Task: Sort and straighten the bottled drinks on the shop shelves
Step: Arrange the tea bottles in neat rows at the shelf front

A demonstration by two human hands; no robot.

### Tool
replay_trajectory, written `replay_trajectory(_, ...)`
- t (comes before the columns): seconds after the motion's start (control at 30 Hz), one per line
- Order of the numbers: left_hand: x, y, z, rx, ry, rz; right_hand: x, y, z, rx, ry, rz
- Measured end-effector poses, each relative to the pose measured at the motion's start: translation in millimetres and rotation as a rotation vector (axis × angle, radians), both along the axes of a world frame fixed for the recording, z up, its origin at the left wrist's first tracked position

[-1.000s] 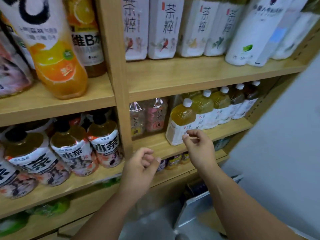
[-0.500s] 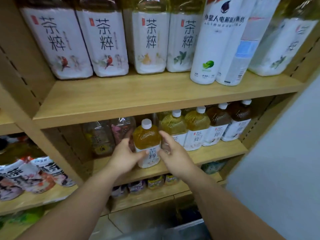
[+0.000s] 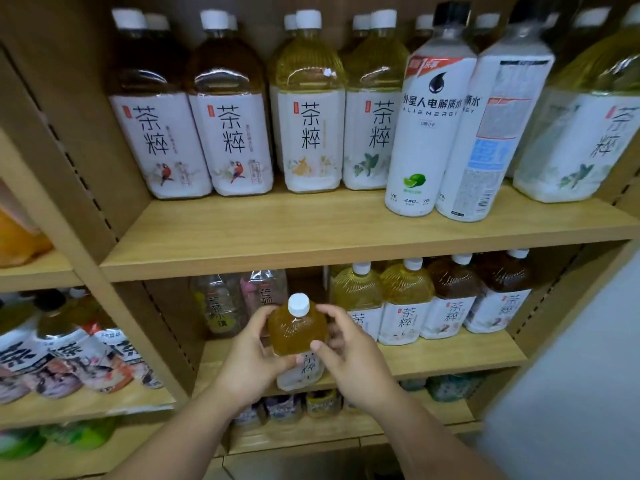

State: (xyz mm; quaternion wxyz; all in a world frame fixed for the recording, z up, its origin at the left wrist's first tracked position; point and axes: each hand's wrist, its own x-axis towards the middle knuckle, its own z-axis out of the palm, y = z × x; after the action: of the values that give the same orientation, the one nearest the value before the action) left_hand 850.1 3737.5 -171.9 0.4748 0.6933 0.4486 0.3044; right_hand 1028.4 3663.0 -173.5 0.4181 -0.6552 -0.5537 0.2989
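Note:
A small bottle of yellow tea (image 3: 298,332) with a white cap and white label is held in front of the lower shelf (image 3: 450,355), lifted off the board. My left hand (image 3: 250,358) grips its left side. My right hand (image 3: 349,355) grips its right side, thumb across the front. To the right, a row of matching small tea bottles (image 3: 407,303) stands on that shelf, two yellow and two brown. The upper shelf (image 3: 311,233) carries large tea bottles (image 3: 232,109) and two tall white electrolyte-water bottles (image 3: 427,126).
Two clear small bottles (image 3: 239,303) stand at the back left of the lower shelf, behind the held bottle. A wooden upright (image 3: 104,271) divides this bay from the left one, full of dark tea bottles (image 3: 65,348). A grey wall (image 3: 581,375) closes the right side.
The view has risen and closed in on the right bay. Both hands closed around the front yellow tea bottle and lifted it off the lower shelf toward me.

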Motion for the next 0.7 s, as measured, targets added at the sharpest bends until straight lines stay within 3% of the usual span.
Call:
replay_trajectory(0.2, -22.7, -34.5, 45.6, 0.032, -0.089, -0.009, 3.4, -29.5, 36.7, 0.123, -0.002, 0.067)
replay_trajectory(0.53, -12.7, -72.7, 205.0, 0.209, -0.324, -0.019, 13.9, -41.2, 164.5, 0.614, 0.122, 0.044)
replay_trajectory(0.7, 3.4, -61.8, 266.5, 0.318, -0.333, -0.02, 24.9, -31.2, 192.6, 0.618, 0.072, 0.054)
